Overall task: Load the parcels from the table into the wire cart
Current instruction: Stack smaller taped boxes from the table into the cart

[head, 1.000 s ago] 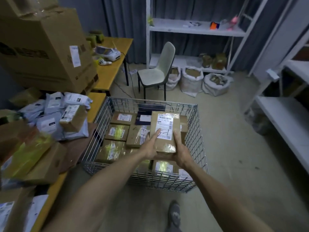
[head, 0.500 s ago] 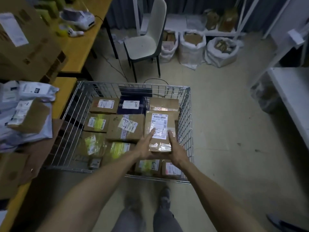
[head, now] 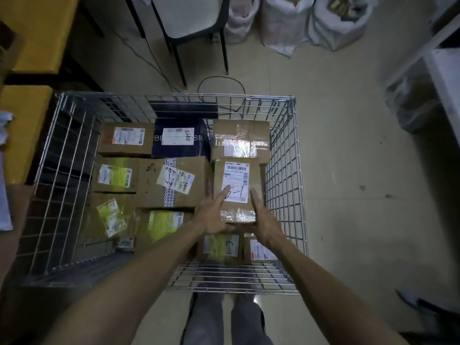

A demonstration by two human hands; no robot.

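Note:
The wire cart (head: 286, 155) stands on the floor in front of me with several taped cardboard parcels packed inside. Both hands hold a small brown parcel (head: 236, 175) with a white barcode label at the cart's right side, over other boxes. My left hand (head: 214, 217) grips its near left corner, thumb lying on the label. My right hand (head: 263, 220) grips the near right corner, thumb along the top edge. The fingers under the parcel are hidden. A dark blue box (head: 179, 140) lies at the cart's back.
The yellow table (head: 27, 125) runs along the cart's left side, with pale mailer bags (head: 3, 135) just showing at the frame edge. A chair (head: 189, 16) and white sacks (head: 286, 18) stand beyond the cart. A white shelf (head: 445, 78) is at the right, and a cable (head: 221, 80) lies on the floor.
Both hands have brought the labelled parcel down into the right side of the cart. My view has tilted down, and the table's parcel pile has left the frame.

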